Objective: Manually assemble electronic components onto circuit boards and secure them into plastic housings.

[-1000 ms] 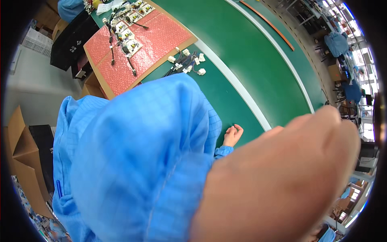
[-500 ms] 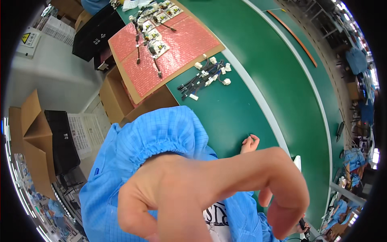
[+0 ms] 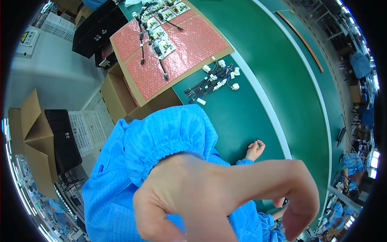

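Note:
Very large and close in the view, my left hand (image 3: 193, 189) is raised, its fingers bent and spread apart. I see nothing held in it, and its lower fingertips run out of the picture. Its blue checked sleeve (image 3: 173, 129) has a gathered cuff. Farther right, my right hand (image 3: 254, 150) rests on the green table (image 3: 225, 125) with its fingers loosely curled in and nothing visible in them. Beyond my left sleeve lies a loose bunch of black cables (image 3: 211, 82) with white connectors. No hand touches them.
Several circuit boards (image 3: 163, 47) with dark leads lie on pink bubble wrap (image 3: 189, 52) over cardboard at the back left. An open carton (image 3: 117, 86) stands below it. A pale strip (image 3: 262, 92) divides the table. Another person's arm (image 3: 278, 213) shows at the lower right.
The table and everything on it sit slightly farther right and lower in the view. My left hand has also shifted right and down in the picture, still bent and spread.

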Available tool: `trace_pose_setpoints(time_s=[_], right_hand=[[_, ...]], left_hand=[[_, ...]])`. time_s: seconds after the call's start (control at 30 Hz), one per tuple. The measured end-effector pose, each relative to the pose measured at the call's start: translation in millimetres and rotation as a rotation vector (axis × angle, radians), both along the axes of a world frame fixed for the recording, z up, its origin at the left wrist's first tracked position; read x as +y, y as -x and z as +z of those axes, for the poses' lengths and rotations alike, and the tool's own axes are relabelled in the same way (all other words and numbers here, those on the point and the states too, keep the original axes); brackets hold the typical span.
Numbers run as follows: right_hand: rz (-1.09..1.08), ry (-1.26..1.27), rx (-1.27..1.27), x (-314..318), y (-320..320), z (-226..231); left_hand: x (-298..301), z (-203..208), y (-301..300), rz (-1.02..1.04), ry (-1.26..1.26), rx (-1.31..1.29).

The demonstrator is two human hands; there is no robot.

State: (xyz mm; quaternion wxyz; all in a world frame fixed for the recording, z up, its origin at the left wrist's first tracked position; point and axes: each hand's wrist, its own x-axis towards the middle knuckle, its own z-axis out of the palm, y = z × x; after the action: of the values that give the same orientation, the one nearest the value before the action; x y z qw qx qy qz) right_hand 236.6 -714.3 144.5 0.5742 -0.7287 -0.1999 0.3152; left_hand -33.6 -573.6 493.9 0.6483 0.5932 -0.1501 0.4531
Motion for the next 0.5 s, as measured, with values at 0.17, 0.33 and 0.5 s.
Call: trace_pose_setpoints(time_s=[0.17,0.33,0.5], right_hand=[[-0.037,0.054,0.102,12,15,13],[0.026,0.06,0.149,46,50,28],[0.103,0.071,0.14,91,68,38]], left_hand=[[32,-13,1,-0.06,-0.031,-0.045],[59,-15,20,-0.045,-0.073,-0.074],[89,-4,54,0.047,0.327,0.385]])
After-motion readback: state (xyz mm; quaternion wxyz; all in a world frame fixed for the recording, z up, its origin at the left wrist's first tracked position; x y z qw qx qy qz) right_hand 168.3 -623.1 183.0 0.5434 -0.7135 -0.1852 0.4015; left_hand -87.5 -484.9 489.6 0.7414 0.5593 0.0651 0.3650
